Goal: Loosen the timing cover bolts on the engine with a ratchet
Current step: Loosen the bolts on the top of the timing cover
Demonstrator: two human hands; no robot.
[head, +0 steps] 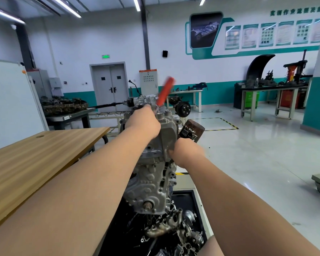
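At the top of the engine (155, 182), the left hand (143, 122) grips the blurred red-handled ratchet (165, 93). The right hand (187, 154) rests against the engine's side below the oil filter (191, 131), seemingly bracing; I cannot tell how its fingers lie.

Matt grey cast-metal engine (151, 185), red plastic-handled ratchet (165, 91), rust-brown metal oil filter (191, 131), smooth wood-grain table (35, 159), glossy pale floor (257, 154)
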